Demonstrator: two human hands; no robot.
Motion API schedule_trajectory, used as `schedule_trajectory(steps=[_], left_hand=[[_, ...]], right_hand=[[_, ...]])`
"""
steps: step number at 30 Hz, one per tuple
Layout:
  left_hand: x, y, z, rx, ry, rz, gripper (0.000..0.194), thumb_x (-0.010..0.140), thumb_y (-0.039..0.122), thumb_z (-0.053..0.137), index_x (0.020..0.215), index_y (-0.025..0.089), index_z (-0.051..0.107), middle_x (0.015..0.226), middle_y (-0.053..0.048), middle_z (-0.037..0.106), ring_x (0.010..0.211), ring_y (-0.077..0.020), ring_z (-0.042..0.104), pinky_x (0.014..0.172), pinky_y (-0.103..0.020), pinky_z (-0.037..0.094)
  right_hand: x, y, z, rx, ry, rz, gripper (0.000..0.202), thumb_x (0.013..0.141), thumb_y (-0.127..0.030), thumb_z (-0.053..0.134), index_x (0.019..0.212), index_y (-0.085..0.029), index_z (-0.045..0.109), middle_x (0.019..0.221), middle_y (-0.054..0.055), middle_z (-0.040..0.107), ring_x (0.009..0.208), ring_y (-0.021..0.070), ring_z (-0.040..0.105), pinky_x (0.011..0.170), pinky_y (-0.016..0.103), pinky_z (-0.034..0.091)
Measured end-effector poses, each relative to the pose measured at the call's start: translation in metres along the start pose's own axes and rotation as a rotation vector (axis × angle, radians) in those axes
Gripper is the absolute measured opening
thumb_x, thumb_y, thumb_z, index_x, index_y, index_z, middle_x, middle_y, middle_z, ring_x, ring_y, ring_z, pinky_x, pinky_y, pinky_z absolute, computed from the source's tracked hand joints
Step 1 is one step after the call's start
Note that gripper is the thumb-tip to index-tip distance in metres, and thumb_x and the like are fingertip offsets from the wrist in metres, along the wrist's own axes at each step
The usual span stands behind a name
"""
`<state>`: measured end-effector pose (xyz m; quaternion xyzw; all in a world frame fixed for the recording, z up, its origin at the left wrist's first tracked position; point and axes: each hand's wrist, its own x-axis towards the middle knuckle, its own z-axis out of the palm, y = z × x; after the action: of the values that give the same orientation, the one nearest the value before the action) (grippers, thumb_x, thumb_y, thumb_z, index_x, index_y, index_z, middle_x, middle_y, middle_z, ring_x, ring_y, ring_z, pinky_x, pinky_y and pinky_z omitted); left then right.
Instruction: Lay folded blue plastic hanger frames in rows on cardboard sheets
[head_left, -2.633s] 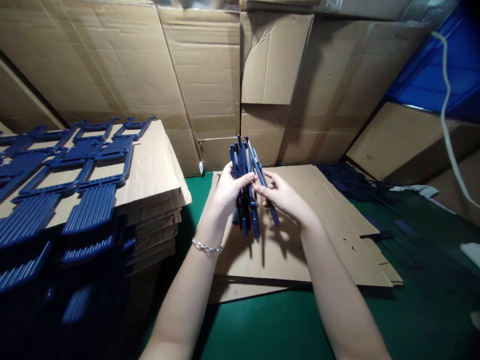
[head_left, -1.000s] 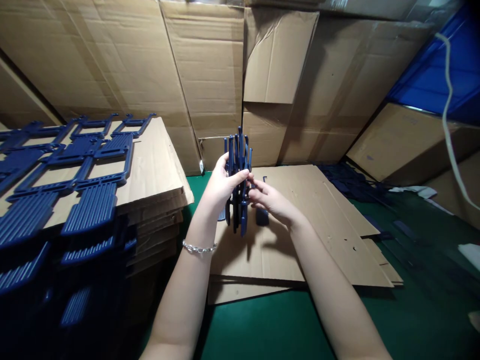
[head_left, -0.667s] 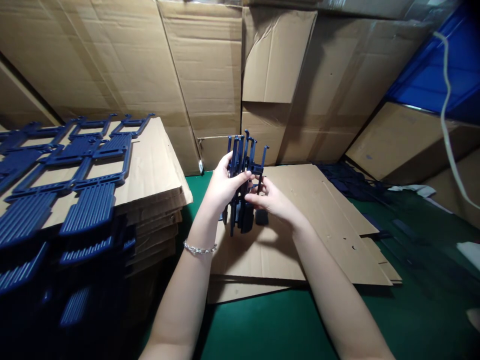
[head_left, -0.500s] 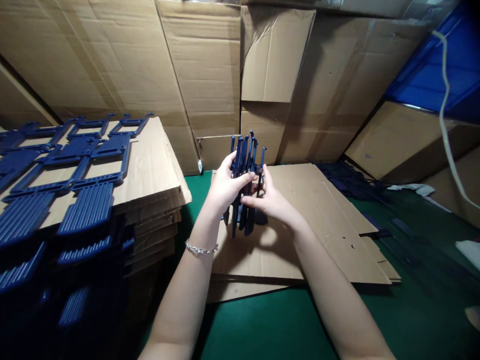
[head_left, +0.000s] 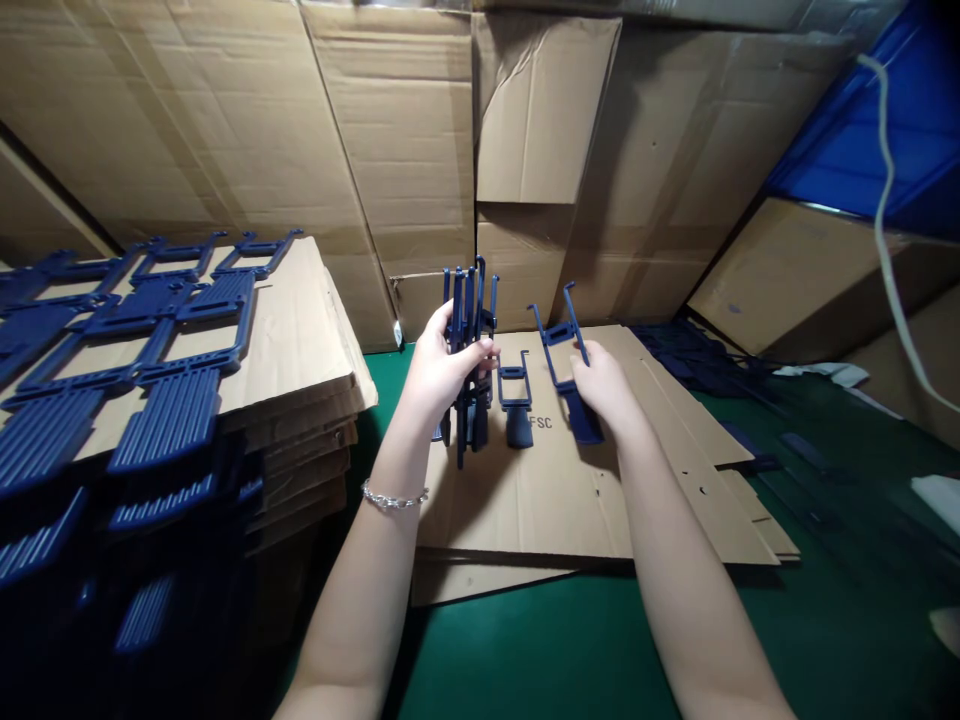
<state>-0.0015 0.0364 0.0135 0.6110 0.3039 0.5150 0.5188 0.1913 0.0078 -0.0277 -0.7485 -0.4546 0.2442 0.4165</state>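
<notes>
My left hand (head_left: 444, 362) is wrapped round a bundle of dark blue plastic frames (head_left: 470, 390), held upright side by side above the cardboard sheet (head_left: 517, 510). Off to the right, my right hand (head_left: 600, 380) grips a single blue plastic frame (head_left: 559, 342) by its right side. That piece has two hooked prongs at the top and a flat paddle at the bottom, and it is tilted. Between the hands another blue frame (head_left: 514, 400) lies on the cardboard, beside the printed letters FSC. My right fingertips are partly hidden behind the held piece.
On the left stands a stack of cardboard sheets (head_left: 300, 350) with many ribbed blue frames (head_left: 169, 420) on it. Cardboard walls (head_left: 390, 130) rise behind. More dark pieces (head_left: 697, 360) lie on the green table (head_left: 540, 650) at right. A pale cable (head_left: 889, 200) hangs at upper right.
My right hand has moved right, away from the bundle, with one blue frame in it. My left hand has shifted slightly left with the bundle. The frame lying on the cardboard now shows.
</notes>
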Motion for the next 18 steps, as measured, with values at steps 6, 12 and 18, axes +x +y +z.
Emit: schedule_trajectory(steps=[6,12,18], left_hand=[[0.005,-0.004,-0.005,0.024,0.035,0.012,0.058,0.065,0.021,0.069,0.116,0.018,0.044,0.074,-0.002,0.060,0.058,-0.0124,0.061,0.050,-0.020,0.048],[0.006,-0.007,-0.005,0.049,0.043,0.008,0.057,0.066,0.020,0.067,0.118,0.016,0.043,0.069,-0.002,0.059,0.056,-0.0123,0.059,0.048,-0.020,0.047],[0.006,-0.007,-0.005,0.062,0.062,0.003,0.056,0.066,0.019,0.066,0.117,0.015,0.043,0.070,-0.003,0.060,0.057,-0.0130,0.060,0.050,-0.021,0.048]], right_hand=[[0.016,0.042,-0.007,-0.547,-0.123,0.156,0.057,0.079,-0.018,0.045,0.134,-0.012,0.031,0.115,0.018,0.053,0.099,0.0256,0.055,0.080,0.034,0.044],[0.012,0.035,-0.005,-0.761,-0.314,0.168,0.066,0.061,-0.027,0.066,0.123,-0.014,0.049,0.115,0.014,0.054,0.097,0.0256,0.056,0.075,0.031,0.046],[0.002,0.022,0.004,-0.841,-0.427,0.184,0.024,0.051,-0.018,0.065,0.072,-0.008,0.066,0.080,0.013,0.063,0.064,0.0213,0.060,0.051,0.027,0.046]])
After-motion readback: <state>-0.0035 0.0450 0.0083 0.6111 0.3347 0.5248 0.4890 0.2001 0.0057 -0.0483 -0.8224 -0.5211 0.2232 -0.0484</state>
